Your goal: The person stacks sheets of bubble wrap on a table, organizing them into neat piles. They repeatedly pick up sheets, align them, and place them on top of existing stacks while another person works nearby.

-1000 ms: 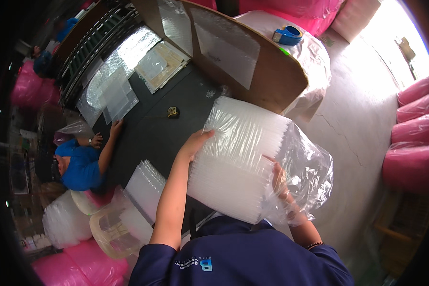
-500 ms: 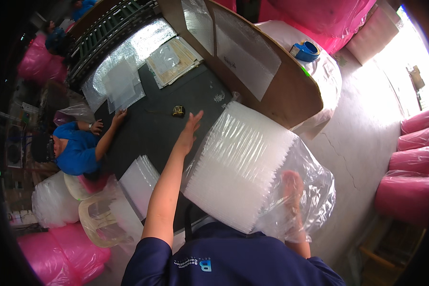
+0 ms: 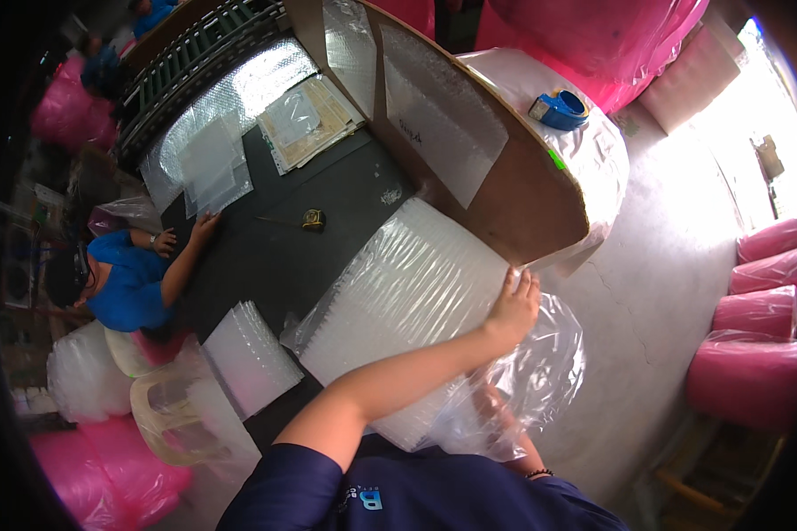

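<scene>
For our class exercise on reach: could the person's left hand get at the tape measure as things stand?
Probably yes: nothing covers the tape measure, though the left hand would have to cross the bagged stack.

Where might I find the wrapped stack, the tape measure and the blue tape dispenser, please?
Wrapped stack [image 3: 407, 283]: head view, on the middle of its film-covered broad face.
Tape measure [image 3: 313, 219]: head view, on its case.
Blue tape dispenser [image 3: 558, 116]: head view, on its blue body.
</scene>
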Motion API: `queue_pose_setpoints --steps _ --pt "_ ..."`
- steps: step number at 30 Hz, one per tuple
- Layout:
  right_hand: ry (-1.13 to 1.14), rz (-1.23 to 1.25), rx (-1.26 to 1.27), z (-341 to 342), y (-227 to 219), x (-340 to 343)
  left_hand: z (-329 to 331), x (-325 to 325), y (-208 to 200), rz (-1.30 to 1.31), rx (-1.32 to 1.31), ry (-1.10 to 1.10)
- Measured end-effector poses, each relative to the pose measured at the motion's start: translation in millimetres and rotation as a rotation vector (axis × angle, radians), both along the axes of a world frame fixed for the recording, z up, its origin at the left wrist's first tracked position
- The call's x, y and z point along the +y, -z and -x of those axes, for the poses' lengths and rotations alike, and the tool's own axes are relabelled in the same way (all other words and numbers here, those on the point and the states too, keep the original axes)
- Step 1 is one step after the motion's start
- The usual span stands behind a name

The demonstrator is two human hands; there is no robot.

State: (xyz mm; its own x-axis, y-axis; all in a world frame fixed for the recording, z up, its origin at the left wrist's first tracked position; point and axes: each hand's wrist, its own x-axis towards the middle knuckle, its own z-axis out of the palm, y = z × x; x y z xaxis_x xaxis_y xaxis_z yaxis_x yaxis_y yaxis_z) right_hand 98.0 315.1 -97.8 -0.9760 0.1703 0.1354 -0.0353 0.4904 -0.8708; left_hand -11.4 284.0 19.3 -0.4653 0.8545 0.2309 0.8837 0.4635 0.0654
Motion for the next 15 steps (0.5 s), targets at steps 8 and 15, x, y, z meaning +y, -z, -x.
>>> queue_pose_setpoints --steps 8,15 --pt "-0.079 -0.028 0.027 5.9 3.6 -4.5 30.3 41.6 22.9 0.107 -0.022 -0.053" --pt "-0.298 -0.109 0.063 -45.4 -3.0 24.6 -21.8 -32.6 -57.2 -0.293 -0.609 0.114"
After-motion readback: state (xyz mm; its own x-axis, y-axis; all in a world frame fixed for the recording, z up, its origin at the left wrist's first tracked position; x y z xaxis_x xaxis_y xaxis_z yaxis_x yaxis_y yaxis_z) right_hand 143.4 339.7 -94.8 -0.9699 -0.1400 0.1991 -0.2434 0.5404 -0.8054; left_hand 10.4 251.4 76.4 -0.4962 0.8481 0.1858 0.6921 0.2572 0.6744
